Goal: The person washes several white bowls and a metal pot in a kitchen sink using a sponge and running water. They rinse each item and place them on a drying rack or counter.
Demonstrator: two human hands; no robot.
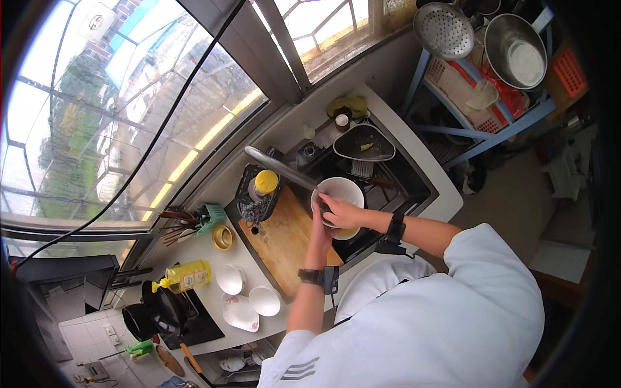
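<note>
A white bowl (345, 190) is held over the dark kitchen sink, below the end of the metal faucet (281, 168). My left hand (324, 234) grips the bowl at its near left side. Over the bowl's rim reaches my right hand (342, 211), with its fingers inside near the left wall; whether they pinch anything cannot be told. Another bowl with yellowish contents (347, 234) shows partly beneath my hands. A wooden cutting board (279, 237) lies left of the hands. In the sink's far corner sits a triangular strainer basket (364, 140) with a scrap in it.
Left on the counter are white bowls (264, 300), a floral dish (240, 313), a yellow soap bottle (189, 276) and a gold-coloured bowl (223, 237). A black caddy (257, 194) stands behind the board. A blue rack (465, 131) with pots is at right.
</note>
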